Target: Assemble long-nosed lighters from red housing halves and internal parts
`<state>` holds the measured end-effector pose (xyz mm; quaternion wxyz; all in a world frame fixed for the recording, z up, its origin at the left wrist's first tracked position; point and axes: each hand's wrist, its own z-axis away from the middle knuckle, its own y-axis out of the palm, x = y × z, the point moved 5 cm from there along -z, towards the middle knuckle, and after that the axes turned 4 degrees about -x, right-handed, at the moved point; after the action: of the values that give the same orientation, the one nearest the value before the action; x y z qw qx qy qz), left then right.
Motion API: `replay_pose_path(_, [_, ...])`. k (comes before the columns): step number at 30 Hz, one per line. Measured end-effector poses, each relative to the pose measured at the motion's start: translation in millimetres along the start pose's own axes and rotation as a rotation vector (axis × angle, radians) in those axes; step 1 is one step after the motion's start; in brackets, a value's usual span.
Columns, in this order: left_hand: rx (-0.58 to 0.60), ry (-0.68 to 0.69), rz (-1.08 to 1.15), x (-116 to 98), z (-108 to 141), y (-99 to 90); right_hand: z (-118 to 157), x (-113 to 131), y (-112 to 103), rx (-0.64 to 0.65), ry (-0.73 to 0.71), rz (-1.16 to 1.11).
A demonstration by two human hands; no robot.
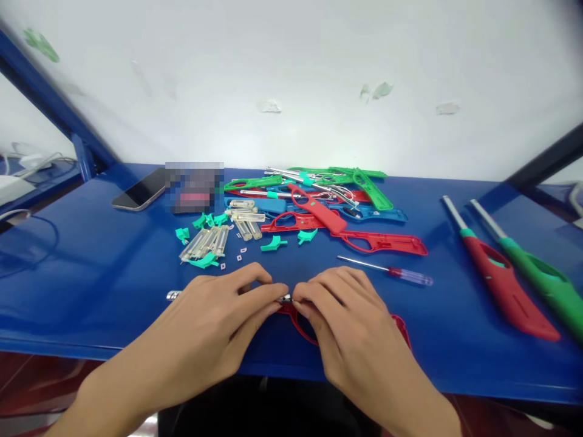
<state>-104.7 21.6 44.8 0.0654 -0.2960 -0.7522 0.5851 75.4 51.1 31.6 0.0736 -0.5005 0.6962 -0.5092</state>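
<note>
Misalignment could follow uneven pressure: your left hand (214, 325) pinches the metal tube (285, 298) over the red shell (401, 329); I can't tell what your right hand (348, 318) grips.

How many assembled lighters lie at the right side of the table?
2: a red lighter right of the screwdriver, and a green lighter farther right, cut off by the picture's edge.

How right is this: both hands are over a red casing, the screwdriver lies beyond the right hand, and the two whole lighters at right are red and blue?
Not blue: the head view shows a red lighter and a green lighter there. Left hand and right hand are over the red casing, with the screwdriver beyond the right one.
</note>
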Motion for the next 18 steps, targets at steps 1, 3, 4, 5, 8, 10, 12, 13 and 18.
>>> replay_pose_path(1, [-0.001, 0.004, 0.004, -0.5, -0.3, 0.3, -0.3, 0.1, 0.3, 0.003, -0.001, 0.004])
replay_pose_path(3, [-0.003, 0.008, 0.012, -1.3, -0.9, 0.9, -0.4, 0.3, 0.6, 0.011, -0.006, 0.01])
replay_pose_path(4, [-0.004, 0.009, 0.014, -1.6, -1.2, 1.1, -0.3, 0.4, 0.6, 0.013, -0.007, 0.01])
replay_pose_path(5, [-0.006, 0.01, 0.019, -1.8, -1.5, 1.3, -0.2, 0.4, 0.4, 0.014, -0.005, 0.008])
replay_pose_path(8, [-0.006, 0.012, 0.032, -2.0, -1.9, 1.1, 0.3, -0.5, 0.0, 0.023, 0.009, -0.01])
replay_pose_path(10, [-0.003, 0.02, 0.037, -2.0, -1.5, 0.8, 0.4, -1.0, 0.1, 0.034, 0.014, -0.019])
replay_pose_path(12, [-0.009, 0.034, 0.026, -2.0, -0.6, 0.3, 0.3, -1.4, 0.0, 0.039, 0.019, -0.025])
replay_pose_path(13, [-0.016, 0.042, 0.014, -2.0, -0.2, 0.1, 0.2, -1.5, -0.1, 0.038, 0.022, -0.026])
replay_pose_path(18, [-0.037, 0.059, -0.01, -2.2, -1.0, -0.7, -0.9, -0.4, -0.6, 0.041, 0.027, -0.033])
